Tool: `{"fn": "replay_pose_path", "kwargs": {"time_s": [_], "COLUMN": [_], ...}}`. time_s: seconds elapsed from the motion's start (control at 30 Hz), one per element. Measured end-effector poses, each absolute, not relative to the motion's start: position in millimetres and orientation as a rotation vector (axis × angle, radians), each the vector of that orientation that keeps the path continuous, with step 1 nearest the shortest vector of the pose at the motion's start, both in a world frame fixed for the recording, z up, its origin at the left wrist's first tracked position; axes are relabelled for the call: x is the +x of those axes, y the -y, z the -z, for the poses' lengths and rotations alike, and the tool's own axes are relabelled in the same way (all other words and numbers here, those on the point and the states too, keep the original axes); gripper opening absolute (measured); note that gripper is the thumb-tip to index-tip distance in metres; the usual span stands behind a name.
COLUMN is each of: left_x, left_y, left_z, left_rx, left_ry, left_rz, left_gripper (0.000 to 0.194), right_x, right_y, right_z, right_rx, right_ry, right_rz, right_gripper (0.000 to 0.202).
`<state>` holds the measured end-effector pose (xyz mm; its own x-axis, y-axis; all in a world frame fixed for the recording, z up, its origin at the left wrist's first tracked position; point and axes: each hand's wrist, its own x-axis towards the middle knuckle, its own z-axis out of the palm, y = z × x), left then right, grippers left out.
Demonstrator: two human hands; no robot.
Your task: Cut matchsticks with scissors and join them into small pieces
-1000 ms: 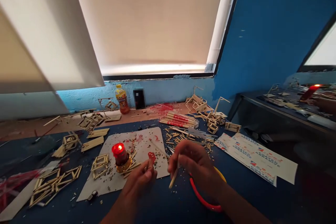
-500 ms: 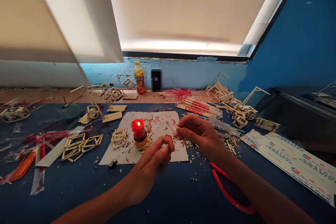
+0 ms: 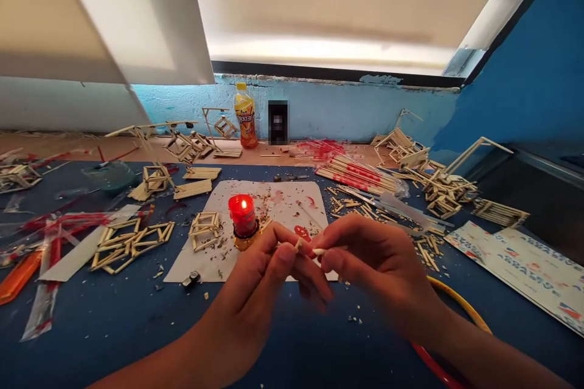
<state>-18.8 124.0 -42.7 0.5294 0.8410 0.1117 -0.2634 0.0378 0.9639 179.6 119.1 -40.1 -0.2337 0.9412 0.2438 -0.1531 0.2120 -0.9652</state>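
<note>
My left hand (image 3: 269,267) is closed, thumb against forefinger, on a short pale wooden stick (image 3: 298,245); only its tip shows. My right hand (image 3: 374,252) pinches another small wooden piece (image 3: 318,252), its light end pointing at the left hand. The fingertips of both hands nearly meet over the near edge of a littered white sheet (image 3: 269,188). Left of them burns a red candle (image 3: 241,216) on a gold base. A little stick frame (image 3: 204,231) stands left of the candle.
More stick frames (image 3: 132,243) lie at the left. Cut stick bits (image 3: 429,252) and bundled sticks (image 3: 356,175) are at the right, near printed boards (image 3: 520,273). A drink bottle (image 3: 246,118) stands at the back. A red and yellow curved handle (image 3: 460,298) lies under my right forearm.
My hands have come together, the right moving down and toward the left. Both sit closer to the camera. The view has shifted slightly. Both hands keep hold of their small wooden pieces.
</note>
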Motion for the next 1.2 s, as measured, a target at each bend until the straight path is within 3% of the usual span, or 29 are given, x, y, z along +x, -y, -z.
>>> {"fn": "replay_pose_path", "kwargs": {"time_s": [0.17, 1.2], "left_x": [-16, -17], "left_y": [-123, -120], "left_z": [45, 48], "left_rx": [1.283, 1.312], "left_ry": [-0.561, -0.640], "left_rz": [-0.894, -0.861], "left_gripper": [0.026, 0.029], "right_x": [170, 172], "right_y": [-117, -111], "right_z": [43, 48], "right_rx": [-0.755, -0.791], "right_ry": [1.307, 1.438], "right_rz": [-1.373, -1.263], "right_gripper": [0.004, 0.007]}}
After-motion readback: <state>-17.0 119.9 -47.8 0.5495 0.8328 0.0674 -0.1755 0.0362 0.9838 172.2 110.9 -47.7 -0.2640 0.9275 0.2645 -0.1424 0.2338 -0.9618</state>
